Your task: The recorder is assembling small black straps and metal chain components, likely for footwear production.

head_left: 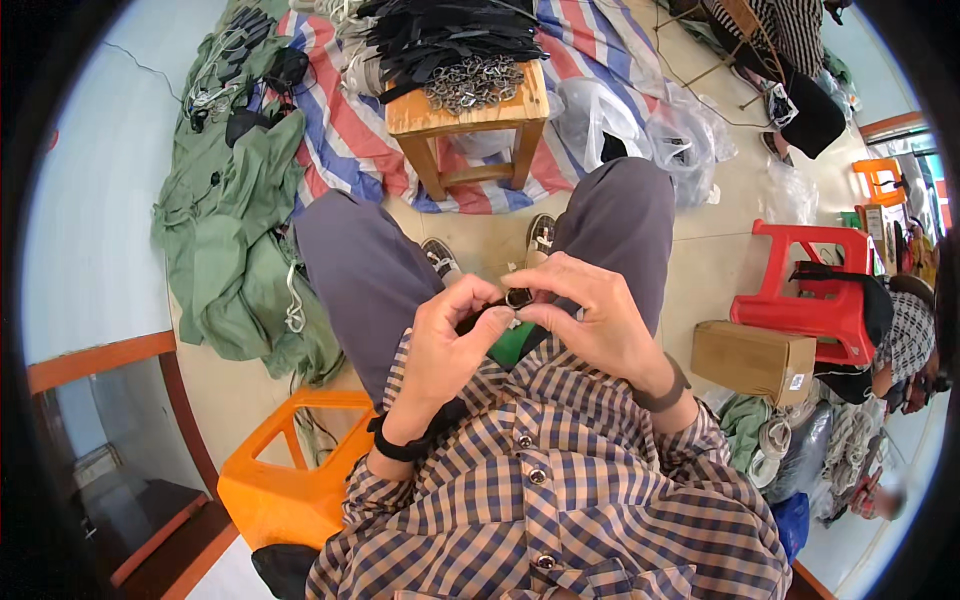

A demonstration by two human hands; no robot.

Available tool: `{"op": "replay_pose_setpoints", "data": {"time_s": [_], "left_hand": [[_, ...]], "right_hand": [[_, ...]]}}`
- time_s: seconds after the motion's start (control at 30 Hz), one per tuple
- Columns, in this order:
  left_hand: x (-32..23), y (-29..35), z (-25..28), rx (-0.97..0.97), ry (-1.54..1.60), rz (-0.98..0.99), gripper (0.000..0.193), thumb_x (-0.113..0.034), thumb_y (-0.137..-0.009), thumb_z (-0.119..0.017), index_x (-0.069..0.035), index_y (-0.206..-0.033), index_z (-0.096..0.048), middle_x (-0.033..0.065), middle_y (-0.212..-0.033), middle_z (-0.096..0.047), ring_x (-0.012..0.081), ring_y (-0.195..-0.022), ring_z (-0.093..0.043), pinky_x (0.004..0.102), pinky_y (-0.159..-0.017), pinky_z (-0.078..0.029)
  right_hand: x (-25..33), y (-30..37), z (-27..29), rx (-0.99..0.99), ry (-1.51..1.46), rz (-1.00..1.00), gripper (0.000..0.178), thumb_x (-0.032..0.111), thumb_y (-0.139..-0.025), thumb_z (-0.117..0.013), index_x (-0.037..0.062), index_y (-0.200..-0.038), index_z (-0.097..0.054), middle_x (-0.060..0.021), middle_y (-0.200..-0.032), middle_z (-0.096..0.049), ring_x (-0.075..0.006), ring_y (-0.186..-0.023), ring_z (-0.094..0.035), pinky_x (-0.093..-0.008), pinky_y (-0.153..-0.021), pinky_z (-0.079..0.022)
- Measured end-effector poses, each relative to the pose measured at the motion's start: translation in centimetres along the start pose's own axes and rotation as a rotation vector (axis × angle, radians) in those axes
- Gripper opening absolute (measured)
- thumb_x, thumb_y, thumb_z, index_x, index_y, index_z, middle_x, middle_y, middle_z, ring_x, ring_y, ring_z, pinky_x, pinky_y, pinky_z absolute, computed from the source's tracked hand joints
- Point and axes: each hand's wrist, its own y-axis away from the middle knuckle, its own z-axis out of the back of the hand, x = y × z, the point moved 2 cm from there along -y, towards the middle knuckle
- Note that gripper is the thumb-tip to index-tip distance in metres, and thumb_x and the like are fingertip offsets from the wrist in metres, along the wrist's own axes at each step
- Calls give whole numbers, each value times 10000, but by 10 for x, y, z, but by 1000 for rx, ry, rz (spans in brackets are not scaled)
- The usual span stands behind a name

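Note:
Above my lap, my left hand (442,338) pinches a short black strap (474,317) between thumb and fingers. My right hand (602,312) closes its thumb and fingertips on a small metal ring (517,298) at the strap's end. The fingertips of both hands nearly meet there, and they partly hide how the strap lies in the ring. In front of my knees stands a wooden stool (462,122). A heap of metal rings (476,84) lies on its near part, with a thick pile of black straps (455,38) behind.
Green cloth (225,240) spreads over the left floor beside a striped tarp (347,150). Clear plastic bags (602,108) sit right of the wooden stool. An orange stool (275,490) is at my left; a red stool (812,240) and cardboard box (752,362) at my right. People sit farther right.

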Motion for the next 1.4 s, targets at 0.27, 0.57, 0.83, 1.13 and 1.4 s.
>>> {"op": "replay_pose_setpoints", "data": {"time_s": [0.27,0.57,0.83,1.13,1.4], "left_hand": [[-5,1,1,13,30,-3,83,-76,-853,-596,-7,-837,-552,-36,-690,-504,24,-624,-425,192,-563,-354],[-5,0,7,190,176,143,85,-85,-880,-572,-15,-850,-533,-48,-693,-486,25,-599,-401,188,-544,-332],[0,0,16,-30,204,130,95,-96,-885,-572,-19,-841,-539,-42,-699,-478,16,-623,-400,182,-551,-327],[-11,-5,1,-112,128,-36,103,-21,-840,-619,-6,-918,-553,-17,-838,-573,25,-751,-502,172,-679,-419],[-9,-3,2,-223,25,-310,91,18,-818,-619,-4,-884,-561,1,-821,-557,36,-711,-484,173,-621,-389]], "right_hand": [[-11,2,-1,38,-241,-113,223,11,-799,-623,14,-1022,-629,-57,-800,-585,-122,-728,-569,-251,-653,-460],[-21,3,-5,5,-665,-303,181,-16,-833,-594,-22,-1010,-629,-26,-869,-628,-84,-763,-585,-217,-705,-481],[-25,-2,3,-103,-633,-294,189,30,-868,-584,-16,-1048,-616,-41,-844,-632,-93,-805,-608,-230,-744,-496],[-8,-1,-10,-120,-190,-108,309,7,-794,-637,27,-1099,-588,-67,-901,-639,-135,-810,-617,-264,-747,-486],[-7,2,-12,-153,-343,-60,219,44,-836,-608,3,-1051,-599,-75,-903,-645,-142,-838,-624,-265,-759,-488]]}}
